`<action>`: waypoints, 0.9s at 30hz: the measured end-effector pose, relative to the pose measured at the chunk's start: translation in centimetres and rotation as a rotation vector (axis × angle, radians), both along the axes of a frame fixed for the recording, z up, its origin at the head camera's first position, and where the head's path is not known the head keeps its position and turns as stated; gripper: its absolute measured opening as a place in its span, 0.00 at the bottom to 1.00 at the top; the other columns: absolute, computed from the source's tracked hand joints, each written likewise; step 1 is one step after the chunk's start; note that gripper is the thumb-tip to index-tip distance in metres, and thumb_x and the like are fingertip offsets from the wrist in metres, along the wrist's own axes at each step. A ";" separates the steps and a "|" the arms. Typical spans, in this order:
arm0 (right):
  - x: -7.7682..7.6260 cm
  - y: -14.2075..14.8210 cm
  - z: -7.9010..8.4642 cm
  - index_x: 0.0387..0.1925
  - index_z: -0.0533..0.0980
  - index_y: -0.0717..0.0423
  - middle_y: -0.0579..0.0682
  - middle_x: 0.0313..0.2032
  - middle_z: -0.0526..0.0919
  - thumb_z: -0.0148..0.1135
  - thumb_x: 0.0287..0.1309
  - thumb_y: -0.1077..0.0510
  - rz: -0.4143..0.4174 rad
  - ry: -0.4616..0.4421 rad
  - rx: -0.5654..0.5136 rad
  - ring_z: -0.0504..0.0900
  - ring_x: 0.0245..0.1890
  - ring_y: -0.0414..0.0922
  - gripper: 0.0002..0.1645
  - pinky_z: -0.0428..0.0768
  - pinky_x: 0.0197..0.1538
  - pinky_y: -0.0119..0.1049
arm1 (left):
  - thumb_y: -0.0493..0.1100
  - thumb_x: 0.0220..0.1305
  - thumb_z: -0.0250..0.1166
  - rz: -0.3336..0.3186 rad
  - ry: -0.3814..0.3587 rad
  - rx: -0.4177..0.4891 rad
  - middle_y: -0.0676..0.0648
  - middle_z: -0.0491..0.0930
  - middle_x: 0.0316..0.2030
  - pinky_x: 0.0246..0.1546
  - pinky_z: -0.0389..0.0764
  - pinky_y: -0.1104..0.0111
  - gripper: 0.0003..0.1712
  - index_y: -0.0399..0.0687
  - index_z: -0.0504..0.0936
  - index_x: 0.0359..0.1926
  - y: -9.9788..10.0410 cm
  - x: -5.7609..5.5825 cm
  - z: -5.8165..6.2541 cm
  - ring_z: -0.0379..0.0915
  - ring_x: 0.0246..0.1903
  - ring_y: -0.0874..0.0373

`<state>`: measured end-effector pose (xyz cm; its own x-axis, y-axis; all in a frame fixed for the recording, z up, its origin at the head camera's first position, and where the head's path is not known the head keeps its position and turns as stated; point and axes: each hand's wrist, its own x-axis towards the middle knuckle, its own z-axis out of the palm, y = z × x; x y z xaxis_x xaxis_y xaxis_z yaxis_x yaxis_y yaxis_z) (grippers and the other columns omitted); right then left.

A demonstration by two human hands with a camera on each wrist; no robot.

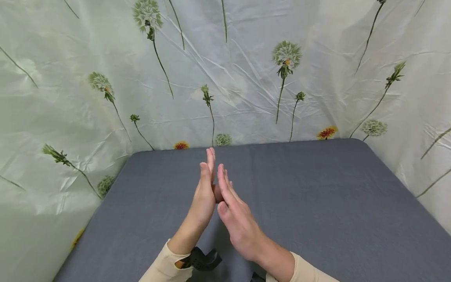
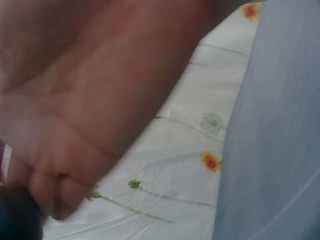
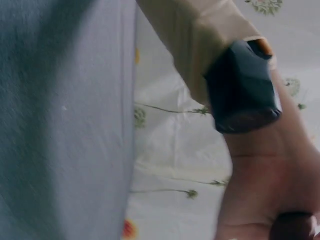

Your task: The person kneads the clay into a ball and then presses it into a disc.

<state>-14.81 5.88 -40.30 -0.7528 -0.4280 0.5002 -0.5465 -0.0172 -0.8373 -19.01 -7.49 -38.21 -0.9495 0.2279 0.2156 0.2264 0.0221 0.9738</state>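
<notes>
In the head view my left hand (image 1: 204, 196) and right hand (image 1: 241, 223) stand upright over the table, palms facing, fingers straight and pointing away from me. The heels of the hands are apart, and the fingers lean close together. A shaded reddish-brown patch (image 1: 217, 193) shows in the gap between the palms; I cannot tell whether it is skin or a held thing. A large blurred palm fills the upper left of the left wrist view. In the right wrist view the left wrist carries a black camera mount (image 3: 242, 90) below a cream sleeve (image 3: 200, 40).
A grey-covered table (image 1: 317, 203) with rounded far corners lies under the hands. Behind it and along its sides hangs a pale, creased curtain (image 1: 243, 78) printed with dandelions and orange flowers.
</notes>
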 end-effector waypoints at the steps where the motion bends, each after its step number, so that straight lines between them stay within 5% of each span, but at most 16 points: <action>1: 0.1 0.2 0.2 0.88 0.38 0.50 0.47 0.88 0.36 0.34 0.88 0.55 -0.030 0.053 0.008 0.33 0.88 0.48 0.37 0.35 0.84 0.27 | 0.76 0.80 0.20 -0.030 -0.014 0.021 0.61 0.30 0.87 0.82 0.56 0.45 0.45 0.64 0.29 0.87 0.4 0.0 -0.2 0.36 0.87 0.51; 5: -0.4 1.5 0.8 0.87 0.41 0.57 0.55 0.88 0.41 0.38 0.87 0.57 -0.137 0.239 0.055 0.37 0.88 0.53 0.37 0.35 0.86 0.33 | 0.72 0.82 0.20 -0.126 -0.031 0.057 0.59 0.30 0.87 0.86 0.42 0.45 0.42 0.64 0.28 0.87 2.3 0.7 -1.1 0.35 0.87 0.52; 10: -2.2 2.7 1.1 0.87 0.44 0.57 0.49 0.87 0.44 0.33 0.89 0.52 -0.156 0.186 0.062 0.44 0.88 0.50 0.35 0.40 0.86 0.32 | 0.72 0.82 0.17 -0.160 0.010 0.049 0.63 0.26 0.86 0.85 0.34 0.41 0.39 0.70 0.27 0.86 3.5 2.0 -1.1 0.30 0.87 0.54; 14: -3.0 2.4 0.4 0.87 0.42 0.54 0.46 0.88 0.42 0.26 0.89 0.43 -0.071 0.040 0.024 0.43 0.88 0.47 0.37 0.43 0.84 0.25 | 0.73 0.81 0.15 -0.101 0.034 -0.001 0.64 0.25 0.86 0.84 0.30 0.41 0.42 0.64 0.27 0.86 3.0 2.7 -0.4 0.21 0.87 0.57; 21: -2.1 0.7 -0.7 0.87 0.36 0.54 0.47 0.88 0.36 0.27 0.89 0.41 0.045 -0.065 -0.032 0.37 0.88 0.49 0.39 0.44 0.82 0.23 | 0.74 0.81 0.17 0.031 0.165 -0.045 0.63 0.32 0.87 0.84 0.37 0.44 0.43 0.64 0.29 0.87 1.1 1.8 0.5 0.31 0.87 0.60; 27: -0.4 0.0 -0.6 0.88 0.39 0.50 0.42 0.88 0.33 0.32 0.89 0.51 0.044 -0.033 0.012 0.34 0.88 0.46 0.36 0.40 0.85 0.31 | 0.76 0.79 0.19 0.067 0.057 -0.006 0.65 0.33 0.87 0.84 0.46 0.41 0.44 0.67 0.29 0.87 0.2 0.2 0.5 0.30 0.87 0.53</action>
